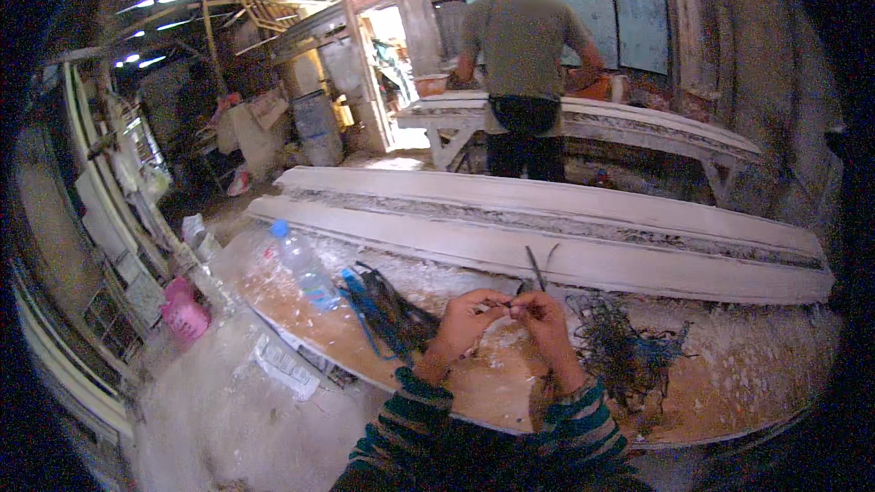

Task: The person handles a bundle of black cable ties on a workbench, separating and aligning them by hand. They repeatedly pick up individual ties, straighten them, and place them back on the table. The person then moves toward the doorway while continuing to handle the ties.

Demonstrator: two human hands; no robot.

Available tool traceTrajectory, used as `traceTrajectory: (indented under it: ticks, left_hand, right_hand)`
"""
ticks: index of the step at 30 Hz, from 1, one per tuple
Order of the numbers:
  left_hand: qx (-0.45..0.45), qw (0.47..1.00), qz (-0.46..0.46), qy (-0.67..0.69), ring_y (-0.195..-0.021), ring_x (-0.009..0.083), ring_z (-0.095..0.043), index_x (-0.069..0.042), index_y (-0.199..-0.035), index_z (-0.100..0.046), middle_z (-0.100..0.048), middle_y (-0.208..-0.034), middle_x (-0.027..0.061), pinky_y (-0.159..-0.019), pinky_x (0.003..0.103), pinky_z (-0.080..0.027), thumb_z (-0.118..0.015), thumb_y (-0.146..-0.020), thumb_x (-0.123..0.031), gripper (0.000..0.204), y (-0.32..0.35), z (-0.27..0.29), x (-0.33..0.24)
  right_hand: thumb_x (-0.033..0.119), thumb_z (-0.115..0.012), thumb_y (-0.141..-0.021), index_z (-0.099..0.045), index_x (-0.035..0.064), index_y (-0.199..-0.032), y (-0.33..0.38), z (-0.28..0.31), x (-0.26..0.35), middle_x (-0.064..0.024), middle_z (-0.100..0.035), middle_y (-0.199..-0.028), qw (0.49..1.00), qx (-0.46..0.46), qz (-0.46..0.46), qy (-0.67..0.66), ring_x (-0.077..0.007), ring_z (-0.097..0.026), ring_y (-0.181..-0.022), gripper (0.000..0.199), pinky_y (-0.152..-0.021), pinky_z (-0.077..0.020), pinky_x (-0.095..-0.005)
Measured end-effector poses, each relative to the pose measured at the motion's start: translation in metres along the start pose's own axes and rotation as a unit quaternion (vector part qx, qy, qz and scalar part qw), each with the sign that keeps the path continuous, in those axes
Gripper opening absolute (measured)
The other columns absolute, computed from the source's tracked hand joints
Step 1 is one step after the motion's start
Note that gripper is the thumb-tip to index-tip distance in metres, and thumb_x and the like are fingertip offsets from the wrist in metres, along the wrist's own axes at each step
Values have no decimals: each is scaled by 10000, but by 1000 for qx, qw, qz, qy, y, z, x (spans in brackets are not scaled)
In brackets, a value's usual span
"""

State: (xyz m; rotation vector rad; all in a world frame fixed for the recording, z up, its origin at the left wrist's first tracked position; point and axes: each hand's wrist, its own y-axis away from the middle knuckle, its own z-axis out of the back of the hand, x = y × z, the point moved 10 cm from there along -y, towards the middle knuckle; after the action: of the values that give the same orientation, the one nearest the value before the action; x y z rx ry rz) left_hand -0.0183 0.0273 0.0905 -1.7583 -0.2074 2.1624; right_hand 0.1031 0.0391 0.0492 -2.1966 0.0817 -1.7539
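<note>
— How far along does the work look?

— Early to midway, as a guess. The left hand (467, 314) and right hand (538, 310) meet above the desk (474, 383), fingertips pinched together on a thin dark wire (535, 268) that sticks up between them.

— And what is left?

— A tangled pile of wire (624, 346) lies on the desk just right of the right hand, seemingly unsorted. Left of the hands lies a dark bundle with blue strap (383, 305), beside a plastic bottle (305, 266).

— Anything finished?

— Hard to tell; no separate stack of done pieces shows. Beyond lie long white moulded planks (547, 219), where another person (524, 64) stands at a bench.
</note>
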Motion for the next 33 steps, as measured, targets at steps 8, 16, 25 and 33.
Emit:
traceTrajectory:
  ticks: [8, 16, 25, 33]
  left_hand:
    - [-97, 992, -7, 87, -849, 141, -582, 1, -907, -628, -623, -948, 85, -770, 246, -454, -637, -743, -27, 166, 74, 22, -25]
    - [84, 986, -126, 71, -793, 140, -584, -57, -829, -632, -625, -912, 65, -681, 254, -469, -639, -735, -46, 95, 179, 8, -73]
    - [189, 959, -204, 62, -811, 195, -592, -44, -790, -602, -620, -870, 76, -718, 292, -467, -648, -711, -55, 93, 316, 36, -95]
    - [148, 960, -232, 43, -809, 206, -606, -77, -781, -588, -631, -855, 52, -722, 316, -478, -671, -678, -68, 132, 383, 88, -118]
  right_hand:
    - [76, -629, -766, -592, 24, -757, 53, -51, 92, -56, -592, -758, 949, 69, 191, 242, -144, -565, -743, 64, -680, -445, -270]
    - [63, -619, -766, -585, 12, -795, 199, -74, 92, -75, -586, -822, 979, -100, 125, 126, -158, -548, -770, 68, -705, -435, -276]
    - [61, -630, -739, -609, 22, -778, 330, -166, 96, -75, -592, -719, 947, -58, 153, 278, -181, -550, -668, 59, -601, -422, -288]
    - [71, -644, -742, -613, 38, -783, 366, -227, 96, -65, -622, -778, 968, 16, 82, 238, -168, -587, -725, 61, -650, -461, -286]
